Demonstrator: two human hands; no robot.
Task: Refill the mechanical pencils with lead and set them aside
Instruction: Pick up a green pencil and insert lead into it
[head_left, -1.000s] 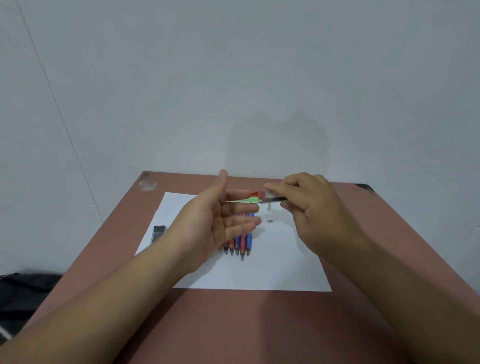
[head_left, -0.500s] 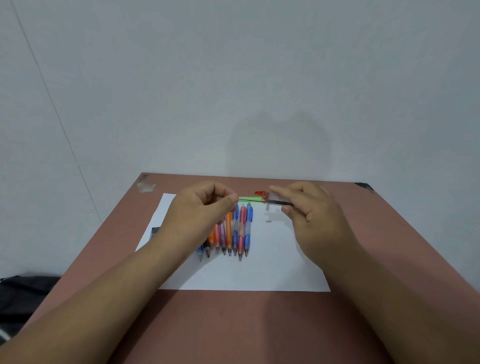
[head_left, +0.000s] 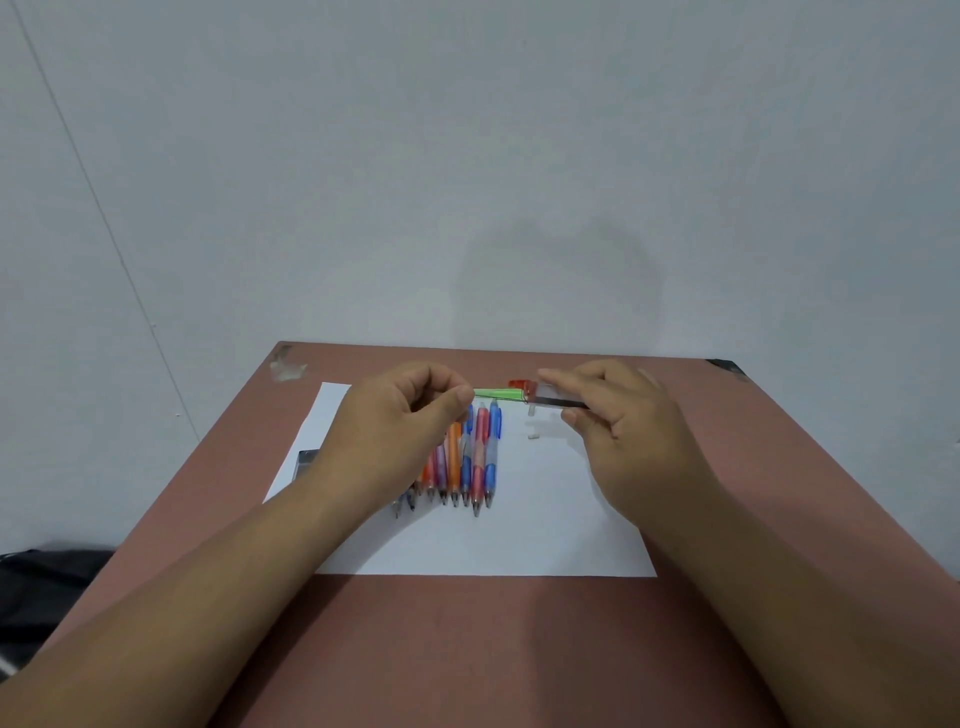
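Note:
My left hand (head_left: 402, 415) grips a green mechanical pencil (head_left: 498, 394) held level above the paper, its open end pointing right. My right hand (head_left: 618, 415) pinches a clear lead case (head_left: 558, 399) with dark leads inside, its mouth touching the pencil's end. Below my left hand a row of several coloured mechanical pencils (head_left: 475, 460) lies on the white paper (head_left: 545, 519), tips toward me. Two small white pieces (head_left: 532, 435) lie on the paper under the case; what they are I cannot tell.
The paper lies on a reddish-brown table (head_left: 467, 649) against a pale wall. A small red object (head_left: 518, 384) sits behind the green pencil. A dark lead case (head_left: 306, 460) lies at the paper's left edge. A black bag (head_left: 47, 582) is on the floor at left.
My left hand went from an open palm to fingers curled round the green pencil. The right hand kept the lead case at the pencil's end.

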